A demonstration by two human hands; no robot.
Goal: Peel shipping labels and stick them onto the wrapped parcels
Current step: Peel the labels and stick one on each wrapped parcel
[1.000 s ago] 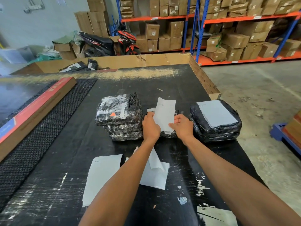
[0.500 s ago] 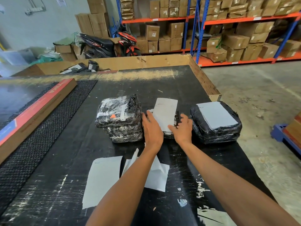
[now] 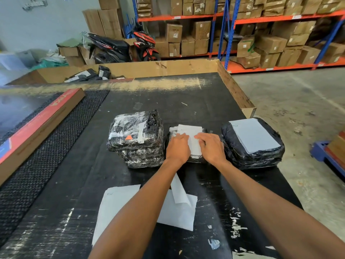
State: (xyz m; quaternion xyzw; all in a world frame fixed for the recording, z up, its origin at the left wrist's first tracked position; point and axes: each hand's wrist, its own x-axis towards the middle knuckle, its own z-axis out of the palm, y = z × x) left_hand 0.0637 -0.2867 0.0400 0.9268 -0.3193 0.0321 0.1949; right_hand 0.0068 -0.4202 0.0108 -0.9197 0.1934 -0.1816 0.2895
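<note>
A white shipping label (image 3: 192, 139) lies flat on top of the small middle parcel (image 3: 196, 159), black and plastic-wrapped. My left hand (image 3: 177, 148) presses on the label's left side and my right hand (image 3: 211, 149) on its right side, palms down. They cover most of the parcel. To the left is a stack of wrapped parcels (image 3: 136, 135). On the right sits a larger black parcel (image 3: 252, 159) with a label (image 3: 253, 134) stuck on its top.
White backing sheets (image 3: 115, 204) and a curled one (image 3: 179, 212) lie on the black table (image 3: 168, 98) under my forearms. A long cardboard box (image 3: 37, 126) rests on a rubber mat (image 3: 56, 139) at left. A cardboard wall (image 3: 235, 90) borders the table's right and far sides.
The label stood upright in my fingers a second ago. It has been laid down onto the middle parcel, and both hands now lie flat on it.
</note>
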